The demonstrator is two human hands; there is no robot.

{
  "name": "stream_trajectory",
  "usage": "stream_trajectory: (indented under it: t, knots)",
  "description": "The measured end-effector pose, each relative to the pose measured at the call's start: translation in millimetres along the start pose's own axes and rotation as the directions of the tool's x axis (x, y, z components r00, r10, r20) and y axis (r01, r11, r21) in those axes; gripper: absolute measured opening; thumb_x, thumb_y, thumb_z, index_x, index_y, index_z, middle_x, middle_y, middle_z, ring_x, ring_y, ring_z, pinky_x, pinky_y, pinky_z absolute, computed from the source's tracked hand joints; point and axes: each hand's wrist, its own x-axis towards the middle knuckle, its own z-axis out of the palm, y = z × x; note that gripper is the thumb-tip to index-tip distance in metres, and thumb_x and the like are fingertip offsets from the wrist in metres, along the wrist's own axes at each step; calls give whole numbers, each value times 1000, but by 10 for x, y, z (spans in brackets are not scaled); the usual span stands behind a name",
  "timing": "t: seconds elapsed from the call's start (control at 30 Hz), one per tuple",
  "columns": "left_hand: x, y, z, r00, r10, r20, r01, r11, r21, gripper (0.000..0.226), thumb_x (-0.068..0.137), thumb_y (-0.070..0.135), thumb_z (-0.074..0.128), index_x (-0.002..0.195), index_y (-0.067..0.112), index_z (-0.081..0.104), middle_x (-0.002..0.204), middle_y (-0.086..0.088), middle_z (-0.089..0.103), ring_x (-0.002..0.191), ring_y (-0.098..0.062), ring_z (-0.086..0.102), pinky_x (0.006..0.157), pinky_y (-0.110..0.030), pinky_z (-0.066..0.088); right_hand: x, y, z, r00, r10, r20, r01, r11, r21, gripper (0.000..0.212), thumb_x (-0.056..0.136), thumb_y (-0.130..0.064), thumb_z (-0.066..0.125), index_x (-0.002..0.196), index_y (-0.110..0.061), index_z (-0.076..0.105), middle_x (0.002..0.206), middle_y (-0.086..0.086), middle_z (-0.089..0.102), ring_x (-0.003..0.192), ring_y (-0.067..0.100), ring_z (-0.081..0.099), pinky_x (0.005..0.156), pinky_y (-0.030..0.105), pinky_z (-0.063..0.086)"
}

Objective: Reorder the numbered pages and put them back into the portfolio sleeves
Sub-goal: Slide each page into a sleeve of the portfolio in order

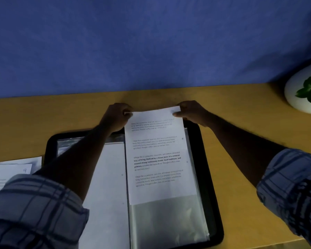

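Hands reaching forward, left hand (117, 115) and right hand (190, 112) pinching page (158, 159) top corners, lower half sitting inside sleeve (169, 218), fingertips hiding behind paper.

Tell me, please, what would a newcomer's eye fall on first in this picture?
First the white printed page in the middle, which the left hand and the right hand pinch by its top corners; it sits partway down in the clear sleeve on the right side of the open black portfolio. Next, the loose pages at the left edge, one marked 9, and the white plant pot at the far right.
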Motion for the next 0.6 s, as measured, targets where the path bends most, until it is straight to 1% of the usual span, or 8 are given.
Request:
stream_trajectory:
  t: [0.1, 0.17, 0.23, 0.33, 0.43, 0.47, 0.53, 0.6]
  knots:
    - [-75, -25, 34, 998, 40, 56, -41, 999, 16, 22, 94, 16, 63, 113, 10, 72, 115, -6, 72, 99, -14, 65, 81, -21, 42, -12, 12, 2, 995, -57, -80, 60, 998, 31, 7, 89, -15, 71, 94, -14, 67, 102, 4, 72, 97, 19, 69, 82, 31, 57]
    - [-113, -41, 58, 995, 49, 91, -51, 998, 24, 22, 95, 17, 62, 114, 10, 71, 114, -6, 72, 93, -11, 63, 78, -22, 42, -47, 14, -9, 996, -75, -48, 73, 997, -36, 5, 89, -13, 71, 90, -15, 67, 98, 4, 73, 95, 19, 69, 81, 32, 56]
    - [-163, -38, 66, 992, 48, 115, -52, 998, 36, 22, 97, 18, 60, 115, 9, 70, 115, -7, 71, 91, -11, 61, 76, -23, 42, -86, 12, -16, 996, -86, 2, 86, 987, -137, 7, 88, -14, 72, 94, -13, 69, 96, 2, 73, 91, 16, 69, 80, 32, 56]
    - [-243, -44, 48, 990, 79, 115, -81, 997, 9, 21, 97, 17, 61, 113, 8, 70, 113, -5, 72, 95, -13, 64, 76, -19, 42, -147, 7, -13, 994, -108, 31, 113, 967, -229, 8, 86, -16, 75, 90, -19, 69, 90, -6, 72, 84, 8, 66, 71, 23, 50]
    - [-308, -48, 28, 985, 108, 132, -107, 994, -14, 15, 94, 18, 65, 104, 10, 72, 104, -3, 73, 89, -10, 64, 72, -14, 45, -206, 24, -7, 988, -118, 97, 143, 939, -311, 12, 86, -16, 75, 89, -25, 67, 90, -9, 70, 81, 5, 65, 65, 14, 45]
    - [-326, -52, 31, 985, 108, 134, -106, 994, -26, 11, 93, 18, 67, 100, 12, 72, 101, -1, 72, 87, -9, 64, 73, -16, 48, -231, 32, -7, 986, -117, 121, 151, 932, -331, 12, 87, -15, 74, 91, -25, 67, 89, -11, 69, 79, 2, 64, 63, 10, 43]
    - [-369, -81, 37, 982, 120, 147, -115, 992, -47, 2, 90, 20, 71, 89, 23, 70, 94, 8, 67, 83, -2, 61, 77, -24, 52, -266, 44, -4, 980, -109, 166, 162, 921, -353, 13, 88, -13, 73, 93, -24, 67, 87, -14, 67, 79, -1, 63, 63, 8, 42]
    - [-414, -114, 51, 974, 165, 155, -163, 986, -23, 11, 86, 26, 74, 82, 33, 67, 91, 14, 59, 85, -2, 58, 80, -30, 53, -289, 70, 3, 975, -94, 200, 163, 917, -364, 12, 89, -11, 71, 97, -20, 69, 88, -14, 66, 81, -1, 63, 66, 11, 43]
